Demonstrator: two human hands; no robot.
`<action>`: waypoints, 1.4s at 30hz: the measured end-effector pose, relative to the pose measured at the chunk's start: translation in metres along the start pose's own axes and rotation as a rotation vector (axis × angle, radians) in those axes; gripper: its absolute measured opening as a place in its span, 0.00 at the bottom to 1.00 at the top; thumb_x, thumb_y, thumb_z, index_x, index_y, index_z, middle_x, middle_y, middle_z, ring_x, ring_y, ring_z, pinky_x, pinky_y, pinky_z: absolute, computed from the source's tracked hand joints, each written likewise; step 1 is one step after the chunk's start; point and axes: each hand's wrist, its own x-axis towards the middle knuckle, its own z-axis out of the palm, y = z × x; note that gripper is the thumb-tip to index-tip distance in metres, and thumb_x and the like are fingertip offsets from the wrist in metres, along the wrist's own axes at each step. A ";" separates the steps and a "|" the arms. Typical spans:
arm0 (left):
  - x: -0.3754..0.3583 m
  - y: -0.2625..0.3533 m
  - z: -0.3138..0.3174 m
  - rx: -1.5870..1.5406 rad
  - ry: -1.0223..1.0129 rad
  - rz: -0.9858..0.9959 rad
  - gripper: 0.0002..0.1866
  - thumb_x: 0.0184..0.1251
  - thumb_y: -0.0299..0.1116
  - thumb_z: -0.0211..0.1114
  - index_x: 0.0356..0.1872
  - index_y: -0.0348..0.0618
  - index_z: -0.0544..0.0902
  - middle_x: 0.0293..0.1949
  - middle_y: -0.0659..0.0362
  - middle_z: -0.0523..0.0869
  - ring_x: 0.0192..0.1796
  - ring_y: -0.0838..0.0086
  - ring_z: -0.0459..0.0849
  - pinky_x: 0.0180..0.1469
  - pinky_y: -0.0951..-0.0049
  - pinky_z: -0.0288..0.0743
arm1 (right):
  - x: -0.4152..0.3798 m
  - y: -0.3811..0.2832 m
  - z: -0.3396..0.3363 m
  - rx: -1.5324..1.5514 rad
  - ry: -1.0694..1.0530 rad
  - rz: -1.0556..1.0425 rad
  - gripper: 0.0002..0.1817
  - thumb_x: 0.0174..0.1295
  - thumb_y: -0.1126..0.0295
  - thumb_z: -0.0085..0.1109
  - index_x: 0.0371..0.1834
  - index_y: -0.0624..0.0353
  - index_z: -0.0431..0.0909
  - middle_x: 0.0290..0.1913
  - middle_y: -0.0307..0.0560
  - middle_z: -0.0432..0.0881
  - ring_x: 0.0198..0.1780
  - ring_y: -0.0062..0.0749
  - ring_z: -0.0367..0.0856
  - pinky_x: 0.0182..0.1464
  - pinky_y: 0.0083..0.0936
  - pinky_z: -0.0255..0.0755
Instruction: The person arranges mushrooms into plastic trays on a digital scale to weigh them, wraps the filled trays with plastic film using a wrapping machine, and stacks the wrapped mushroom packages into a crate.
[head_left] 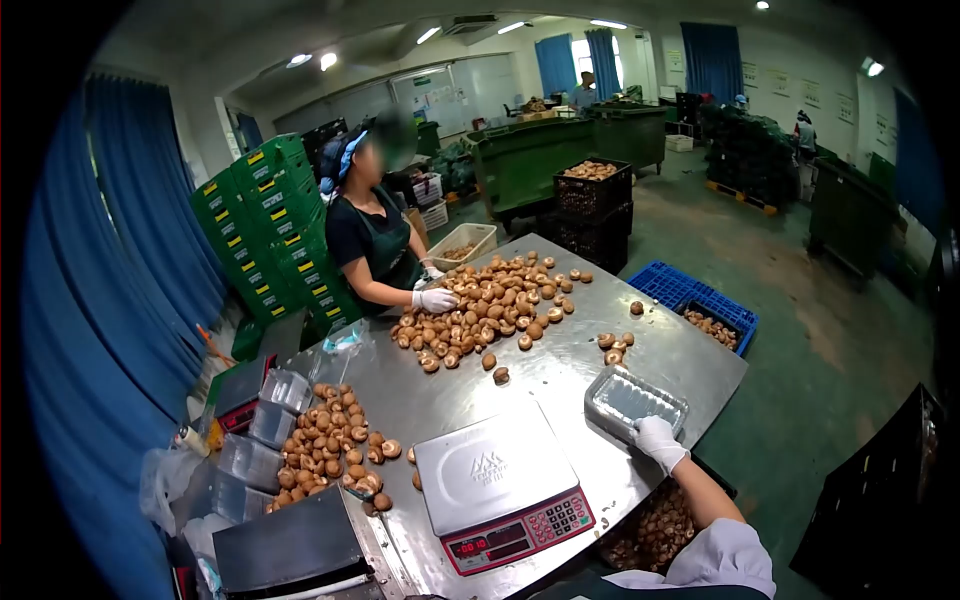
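Note:
My right hand [658, 440], in a white glove, grips the near end of a clear plastic tray [612, 392]. The tray is over the right part of the steel table [700, 365], and no mushrooms show inside it. Just beyond it lie a few brown shiitake mushrooms [614, 350]. Left of the tray stands a digital scale [497, 465] with a bare metal plate and lit red digits. My left hand is out of the picture.
A co-worker [375, 245] with white gloves handles a large mushroom pile [490, 310] across the table. More mushrooms [325, 440] and stacked clear trays [250, 460] lie at left. A blue crate [665, 285] stands beyond the right edge; mushrooms [655, 525] sit below the near edge.

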 end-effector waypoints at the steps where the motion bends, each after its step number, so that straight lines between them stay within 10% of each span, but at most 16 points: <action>1: 0.000 0.003 0.004 0.030 -0.027 0.040 0.12 0.68 0.32 0.58 0.45 0.35 0.81 0.46 0.52 0.84 0.49 0.66 0.79 0.58 0.69 0.68 | 0.002 0.002 0.002 -0.005 0.044 -0.004 0.13 0.54 0.58 0.59 0.33 0.54 0.84 0.33 0.55 0.83 0.38 0.50 0.82 0.43 0.41 0.75; 15: -0.005 0.057 0.102 -0.344 -0.206 -0.107 0.07 0.62 0.22 0.54 0.33 0.33 0.81 0.37 0.56 0.82 0.42 0.73 0.79 0.49 0.76 0.71 | 0.015 0.017 -0.015 0.279 -0.061 0.036 0.08 0.53 0.64 0.59 0.30 0.55 0.83 0.30 0.54 0.82 0.36 0.49 0.82 0.41 0.37 0.74; 23: -0.007 0.065 0.136 -0.333 -0.279 -0.113 0.07 0.63 0.24 0.57 0.37 0.35 0.82 0.41 0.56 0.84 0.48 0.71 0.80 0.54 0.73 0.70 | 0.017 -0.007 -0.049 0.038 0.312 -0.037 0.08 0.58 0.67 0.57 0.34 0.60 0.79 0.34 0.56 0.81 0.38 0.50 0.81 0.41 0.39 0.73; 27: 0.000 0.056 0.137 -0.337 -0.262 -0.162 0.07 0.63 0.25 0.57 0.39 0.37 0.82 0.43 0.56 0.83 0.49 0.71 0.80 0.55 0.73 0.70 | 0.007 -0.089 -0.091 0.519 0.447 -0.260 0.04 0.61 0.74 0.55 0.37 0.61 0.78 0.36 0.52 0.81 0.37 0.44 0.81 0.41 0.33 0.73; 29: 0.008 0.063 0.134 -0.276 -0.280 -0.109 0.08 0.63 0.25 0.58 0.40 0.38 0.82 0.43 0.56 0.83 0.49 0.70 0.80 0.55 0.73 0.71 | 0.000 -0.142 -0.101 0.454 0.608 -0.748 0.04 0.59 0.76 0.57 0.37 0.60 0.78 0.37 0.50 0.81 0.37 0.44 0.80 0.40 0.33 0.73; 36: 0.049 0.075 0.101 -0.076 -0.285 0.002 0.09 0.61 0.24 0.59 0.41 0.38 0.82 0.47 0.55 0.81 0.51 0.69 0.79 0.55 0.73 0.72 | -0.013 -0.194 -0.018 0.100 -0.196 -1.081 0.11 0.56 0.63 0.60 0.31 0.60 0.76 0.40 0.49 0.79 0.37 0.45 0.77 0.38 0.37 0.74; 42: 0.139 0.052 0.090 0.012 -0.325 -0.005 0.11 0.61 0.27 0.61 0.44 0.40 0.82 0.49 0.55 0.80 0.50 0.69 0.80 0.52 0.74 0.74 | 0.023 -0.220 -0.055 0.212 -0.573 -0.800 0.20 0.57 0.50 0.60 0.44 0.53 0.81 0.35 0.49 0.83 0.41 0.44 0.82 0.42 0.33 0.75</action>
